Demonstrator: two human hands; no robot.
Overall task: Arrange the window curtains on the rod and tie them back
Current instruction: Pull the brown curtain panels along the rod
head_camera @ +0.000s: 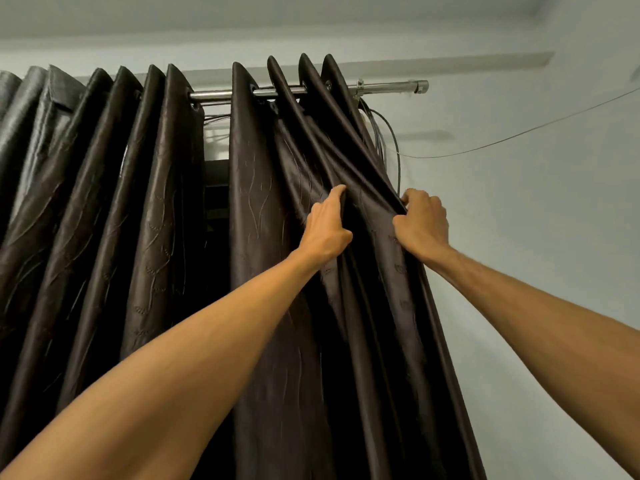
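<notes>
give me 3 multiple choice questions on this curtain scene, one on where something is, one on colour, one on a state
1. Where is the right hand?
A. on the bare rod end
B. at the outer edge of the right curtain panel
C. on the left curtain panel

2. What colour are the curtains?
A. white
B. bright red
C. dark brown

3. What state is the gap between the two panels in?
A. open, with bare rod showing
B. closed, panels overlapping
C. tied shut with a cord

Answers:
1 B, its fingers pinch the fabric edge nearest the wall.
2 C, both panels are a glossy dark brown.
3 A, a stretch of metal rod is exposed between the panels.
</notes>
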